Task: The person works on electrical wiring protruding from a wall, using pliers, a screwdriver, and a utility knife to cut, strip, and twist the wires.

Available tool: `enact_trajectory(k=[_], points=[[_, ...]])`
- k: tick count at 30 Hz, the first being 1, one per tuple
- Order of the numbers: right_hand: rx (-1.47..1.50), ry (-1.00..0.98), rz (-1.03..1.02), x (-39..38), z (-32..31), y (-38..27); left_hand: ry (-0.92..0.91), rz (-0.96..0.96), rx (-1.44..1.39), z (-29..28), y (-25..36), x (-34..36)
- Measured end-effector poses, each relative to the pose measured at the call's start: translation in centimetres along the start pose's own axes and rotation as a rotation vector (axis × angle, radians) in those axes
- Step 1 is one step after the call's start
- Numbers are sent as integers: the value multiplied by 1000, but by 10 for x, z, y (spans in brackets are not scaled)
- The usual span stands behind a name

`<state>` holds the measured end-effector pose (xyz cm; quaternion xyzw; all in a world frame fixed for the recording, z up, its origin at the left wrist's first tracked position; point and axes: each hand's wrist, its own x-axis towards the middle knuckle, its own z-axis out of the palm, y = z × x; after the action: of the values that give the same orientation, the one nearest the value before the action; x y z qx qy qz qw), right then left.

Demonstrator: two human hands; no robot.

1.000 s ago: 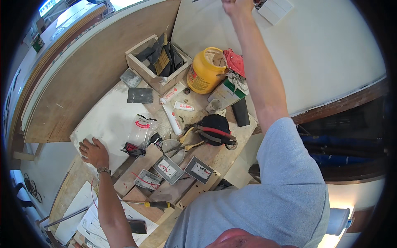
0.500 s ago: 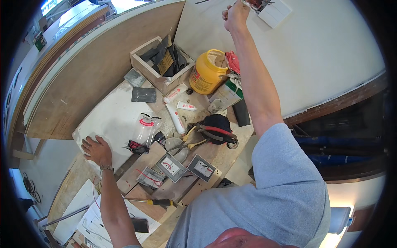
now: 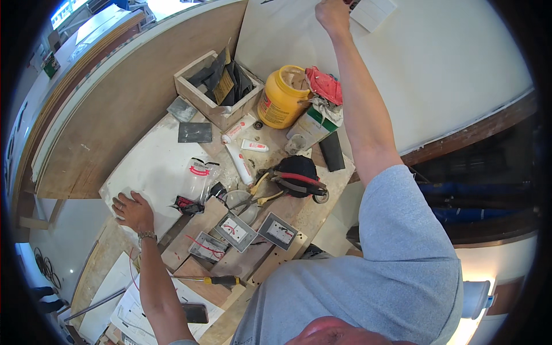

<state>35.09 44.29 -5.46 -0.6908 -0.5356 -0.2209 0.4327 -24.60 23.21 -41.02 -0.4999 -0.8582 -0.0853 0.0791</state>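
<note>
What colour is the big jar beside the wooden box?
The jar is yellow, best seen in the head view.

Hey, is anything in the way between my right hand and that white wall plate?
No clear obstacle shows between your right hand and the white wall plate beside it. A small dark patch between them at the picture's top edge is too cropped to identify.

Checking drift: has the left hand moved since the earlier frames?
No: the left hand stays at the same end of the white board, no visible shift.
</note>
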Motion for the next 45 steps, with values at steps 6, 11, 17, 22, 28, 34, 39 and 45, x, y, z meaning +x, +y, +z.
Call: enact_trajectory(k=[6,11,17,22,28,34,39,45], points=[[-136,-156,-24,16,-11,1,-16,-5,-8,-8,1,-2],[-117,-273,-8,28,-32,-7,-40,-9,-18,-10,2,-3],[-81,-331,104,23,-36,-22,-41,-7,-21,-7,1,-3],[60,-354,225,14,-37,-26,-34,-8,-28,-9,2,-4],[356,-147,316,-86,-9,-16,-3,8,-3,-4,1,-3],[625,-246,377,-180,-8,-13,61,29,-4,8,-2,-1],[580,-344,305,-247,-18,-16,106,113,101,17,-7,4],[440,-925,117,-334,-40,-2,120,44,3,22,-9,3]])
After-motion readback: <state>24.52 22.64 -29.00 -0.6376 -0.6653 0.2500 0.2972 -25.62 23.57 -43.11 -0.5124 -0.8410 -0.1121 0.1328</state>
